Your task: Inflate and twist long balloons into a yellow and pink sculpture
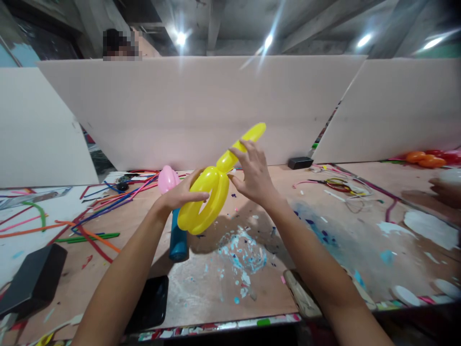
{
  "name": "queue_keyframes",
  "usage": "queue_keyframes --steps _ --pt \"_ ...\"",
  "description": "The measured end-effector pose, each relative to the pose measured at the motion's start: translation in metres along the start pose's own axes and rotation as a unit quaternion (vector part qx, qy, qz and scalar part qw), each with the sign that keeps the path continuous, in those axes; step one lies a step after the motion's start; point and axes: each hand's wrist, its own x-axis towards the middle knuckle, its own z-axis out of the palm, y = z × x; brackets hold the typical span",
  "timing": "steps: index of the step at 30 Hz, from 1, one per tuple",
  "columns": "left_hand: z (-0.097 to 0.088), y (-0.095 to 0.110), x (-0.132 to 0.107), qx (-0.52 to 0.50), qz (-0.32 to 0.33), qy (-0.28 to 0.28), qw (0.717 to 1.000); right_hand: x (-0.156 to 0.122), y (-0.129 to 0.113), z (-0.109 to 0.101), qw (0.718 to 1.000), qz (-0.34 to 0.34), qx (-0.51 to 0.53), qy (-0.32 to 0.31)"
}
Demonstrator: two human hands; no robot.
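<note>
A yellow balloon (205, 223), twisted into a loop with a straight end sticking up to the right, is held above the table between both hands. My left hand (183, 191) grips the loop's left side, its thumb lying across the opening. With bent fingers, my right hand (254, 173) holds the straight part near the twist; the thumb is close to the knot area. Behind my left hand a pink balloon (167, 179) shows in part. Below it a dark blue cylinder (178, 242) stands on the table, its top hidden by the yellow loop.
Uninflated long balloons (104, 206) lie scattered at left near a black box (32, 278). A phone (153, 300) lies by the front edge. White boards (201, 105) stand across the back. Orange balloons (425, 158) and another person's hand (444, 192) are at far right.
</note>
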Motion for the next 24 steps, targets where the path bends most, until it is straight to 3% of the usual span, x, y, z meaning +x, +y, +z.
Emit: queue_keyframes --steps 2,3,6,7,8,11,14,18,24 --pt "0.003 0.000 0.003 -0.052 0.024 0.078 0.995 0.000 -0.002 0.001 0.995 0.073 0.072 0.002" --pt "0.005 -0.001 0.005 -0.076 0.042 0.116 0.989 0.000 -0.004 0.002 0.984 0.105 0.142 -0.027" --pt "0.015 -0.007 0.012 -0.108 0.095 0.197 0.970 -0.002 -0.014 0.015 0.899 0.153 0.372 -0.172" --pt "0.019 -0.009 0.014 -0.106 0.107 0.219 0.964 -0.003 -0.019 0.021 0.873 0.161 0.418 -0.194" --pt "0.023 -0.011 0.017 -0.098 0.119 0.245 0.957 -0.005 -0.025 0.027 0.858 0.169 0.444 -0.193" --pt "0.032 -0.016 0.021 -0.060 0.144 0.315 0.936 -0.009 -0.039 0.044 0.853 0.207 0.462 -0.128" --pt "0.034 -0.018 0.023 -0.025 0.158 0.352 0.922 -0.011 -0.046 0.051 0.843 0.219 0.474 -0.130" --pt "0.033 -0.020 0.022 -0.032 0.158 0.348 0.923 -0.012 -0.045 0.050 0.845 0.204 0.477 -0.128" --pt "0.031 -0.020 0.018 -0.138 0.121 0.214 0.959 -0.010 -0.024 0.043 0.846 0.197 0.476 -0.136"
